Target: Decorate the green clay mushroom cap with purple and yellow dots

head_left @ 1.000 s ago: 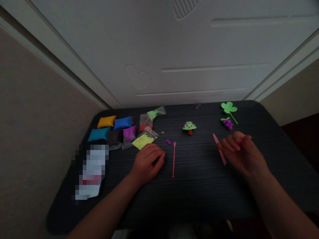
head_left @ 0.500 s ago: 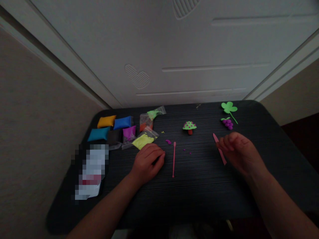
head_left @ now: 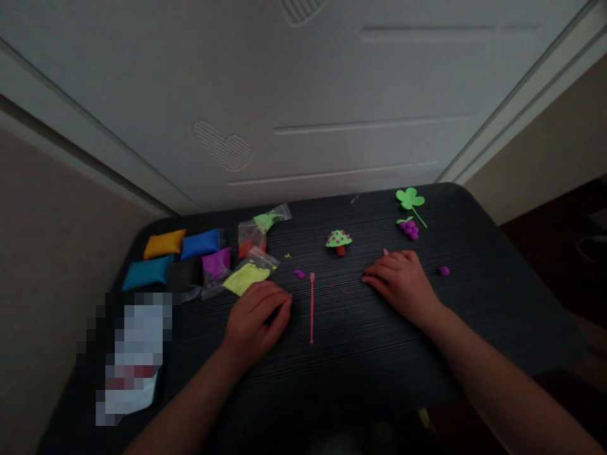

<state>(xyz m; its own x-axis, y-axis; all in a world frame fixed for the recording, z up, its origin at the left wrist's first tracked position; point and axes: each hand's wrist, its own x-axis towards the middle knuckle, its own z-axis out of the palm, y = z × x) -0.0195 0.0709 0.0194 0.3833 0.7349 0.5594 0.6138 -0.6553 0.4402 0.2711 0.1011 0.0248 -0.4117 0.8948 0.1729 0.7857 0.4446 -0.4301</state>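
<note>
My left hand [head_left: 258,323] rests on the dark table, fingers loosely curved, a gap showing between thumb and forefinger and nothing visible in it. It lies against the bag of yellow clay [head_left: 244,278]. A thin pink modelling tool [head_left: 312,309] with small rounded ends is to its right. My right hand [head_left: 401,284] lies palm down, fingers stretched to the left, over a pink clay knife [head_left: 386,252] whose tip alone shows. Beyond the hands stands a clay mushroom [head_left: 339,241] with a green, purple-dotted cap and a red-brown stem. Right of my right hand is a purple clay ball [head_left: 444,271].
Bags of orange-yellow [head_left: 165,244], blue [head_left: 202,244], teal [head_left: 148,272], black [head_left: 184,274], purple [head_left: 217,263], red-orange [head_left: 251,243] and green clay [head_left: 266,220] lie left. A blurred-out packet [head_left: 142,347] is nearer. Clay grapes [head_left: 408,229] and a green clover [head_left: 410,199] lie back right; purple scraps [head_left: 300,273] lie centrally.
My right hand has moved left and down onto the table, now covering most of the knife. The purple ball has come into sight. The camera view has shifted right; my left hand stays by the bag.
</note>
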